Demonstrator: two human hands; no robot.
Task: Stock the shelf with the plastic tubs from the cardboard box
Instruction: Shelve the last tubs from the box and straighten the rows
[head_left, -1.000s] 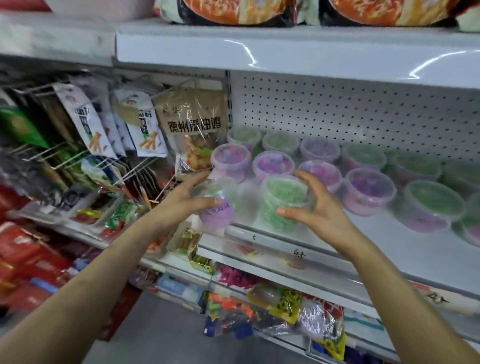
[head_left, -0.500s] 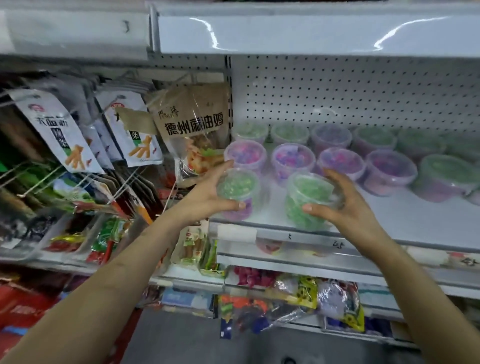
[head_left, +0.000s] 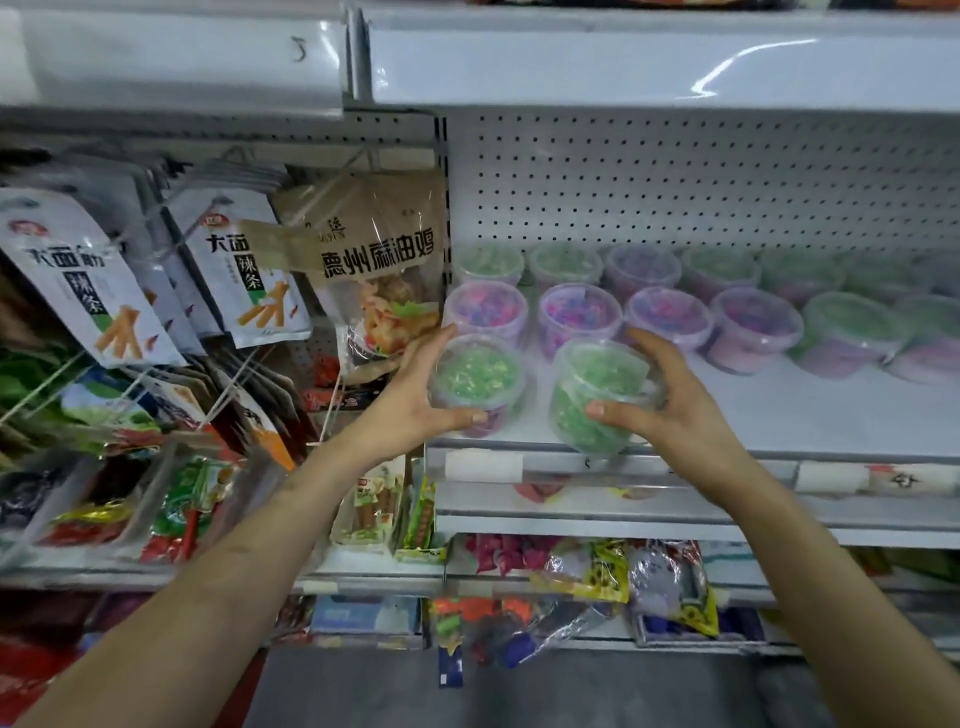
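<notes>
My left hand (head_left: 415, 395) is wrapped around a clear tub with green pieces under its lid (head_left: 475, 376), which stands at the front left corner of the white shelf (head_left: 779, 415). My right hand (head_left: 670, 400) grips a second clear tub full of green pieces (head_left: 587, 400), tilted toward me at the shelf's front edge. Behind them stand rows of tubs with purple contents (head_left: 579, 317) and green contents (head_left: 563, 262). The cardboard box is out of view.
Snack bags (head_left: 384, 270) hang on pegs left of the shelf, close to my left hand. An upper shelf (head_left: 623, 62) overhangs the tubs. Packets (head_left: 597, 571) fill the lower shelves. The price rail (head_left: 675, 467) runs along the shelf front.
Both hands have carried their tubs up and forward onto the shelf; the left tub now stands at the front left corner, and the view has tilted downward.
</notes>
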